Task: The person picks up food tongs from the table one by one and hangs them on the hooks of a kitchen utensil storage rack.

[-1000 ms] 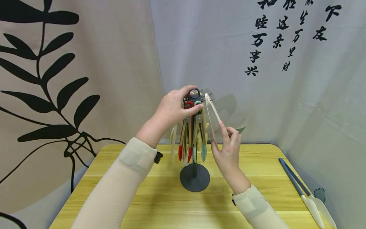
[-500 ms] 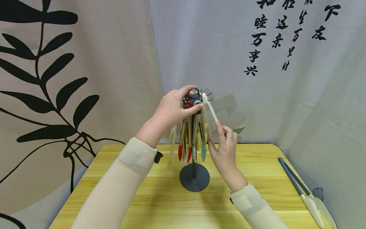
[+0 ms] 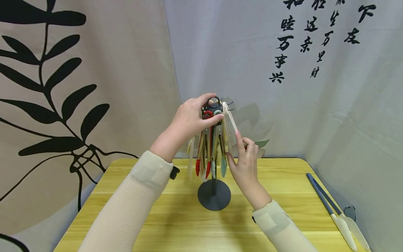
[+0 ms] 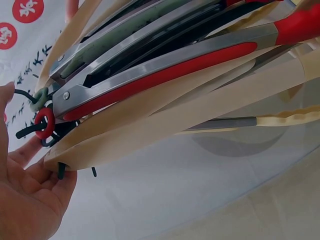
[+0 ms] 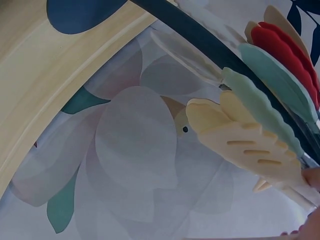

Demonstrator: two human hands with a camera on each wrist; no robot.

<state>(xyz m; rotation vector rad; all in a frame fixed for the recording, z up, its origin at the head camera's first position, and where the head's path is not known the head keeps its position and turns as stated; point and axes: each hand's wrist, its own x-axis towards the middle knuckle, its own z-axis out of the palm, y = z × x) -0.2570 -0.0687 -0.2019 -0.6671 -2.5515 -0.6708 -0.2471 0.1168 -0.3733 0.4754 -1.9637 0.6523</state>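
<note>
A dark stand (image 3: 214, 194) with a round base holds several hanging tongs. My left hand (image 3: 190, 117) grips the stand's top, thumb in front and fingers behind. In the left wrist view, red-and-steel tongs (image 4: 165, 82) and beige tongs (image 4: 200, 112) hang from its hooks close to that hand. On the stand's right side, my right hand (image 3: 247, 164) pinches cream tongs (image 3: 232, 120) between thumb and index finger; their upper end is at the hooks. Whether it sits on a hook is too small to tell. A slotted cream tongs tip (image 5: 250, 145) lies beside the right fingertips.
The stand is on a wooden table (image 3: 151, 217). Two long-handled utensils with blue handles and white heads (image 3: 344, 229) lie at the table's right edge. A printed curtain (image 3: 239, 45) hangs right behind the table.
My right hand has moved slightly left, bringing the cream tongs closer to the stand, and their arms have drawn nearer together. The left hand has stayed on the stand's top.
</note>
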